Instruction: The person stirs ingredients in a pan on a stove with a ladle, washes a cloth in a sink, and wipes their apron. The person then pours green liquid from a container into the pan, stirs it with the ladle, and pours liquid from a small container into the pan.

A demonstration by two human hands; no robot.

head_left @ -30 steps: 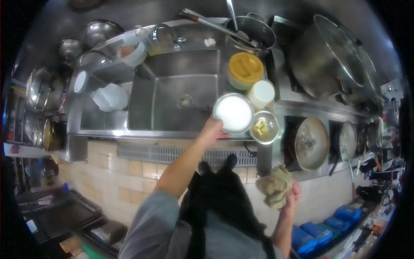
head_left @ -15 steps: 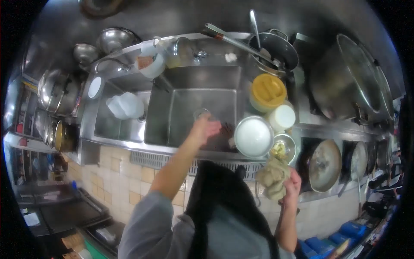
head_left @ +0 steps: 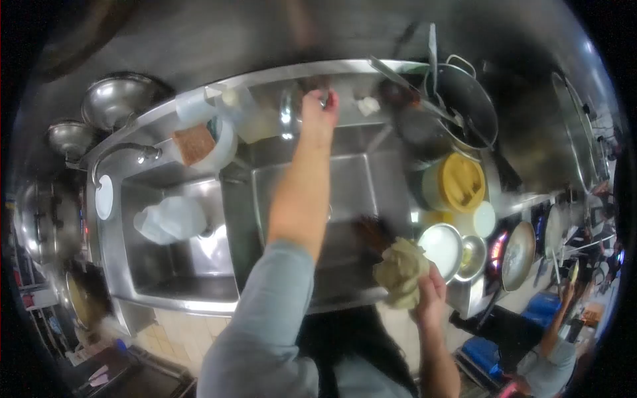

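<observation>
My left hand [head_left: 320, 108] is stretched out over the back of the large sink [head_left: 358, 199], its fingers wrapped round the metal tap handle [head_left: 324, 99]. Bunched in my right hand [head_left: 431, 292] is a pale green-beige cloth [head_left: 401, 273], held above the sink's front right edge. Just right of the cloth sit a bowl of white contents [head_left: 440, 252] and a small metal bowl [head_left: 470, 259]. Behind them stand a white-lidded container [head_left: 484, 219] and a tub with a yellow lid [head_left: 462, 182].
A smaller sink at left holds translucent plastic [head_left: 172, 220]. A container with a brown sponge [head_left: 194, 144] sits on the divider. A dark pot [head_left: 468, 106] with utensils stands back right, pans [head_left: 517, 257] at right. Another person [head_left: 551, 358] is at lower right.
My left hand let go of the white-filled bowl and reached across the sink to the tap. My right hand keeps the cloth, now nearer the sink. The view has shifted, and another person has appeared.
</observation>
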